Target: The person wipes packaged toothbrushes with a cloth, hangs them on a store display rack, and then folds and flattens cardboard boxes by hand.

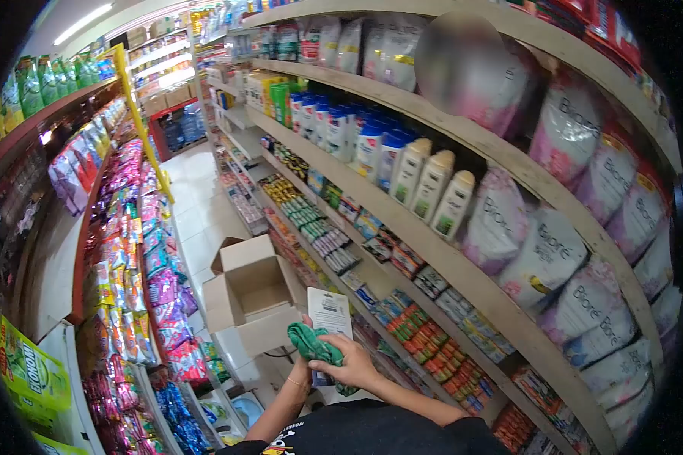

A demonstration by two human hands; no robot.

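Currently my right hand [345,364] has its fingers curled round a bunched green cloth [310,342], in front of a white printed card [330,312]. My left hand [303,370] sits beneath the cloth, too hidden to tell its grip. Beyond is 1 open cardboard box [267,329]; 3 cream-capped bottles [432,182] stand on the right-hand shelf [334,161].

This is a shop: a tiled floor [193,178] forms a narrow aisle between long shelves [463,264] stocked with repeated goods, including rows of shampoo bottles [368,152], Bioré packs [540,250] and many bright packets [163,288].
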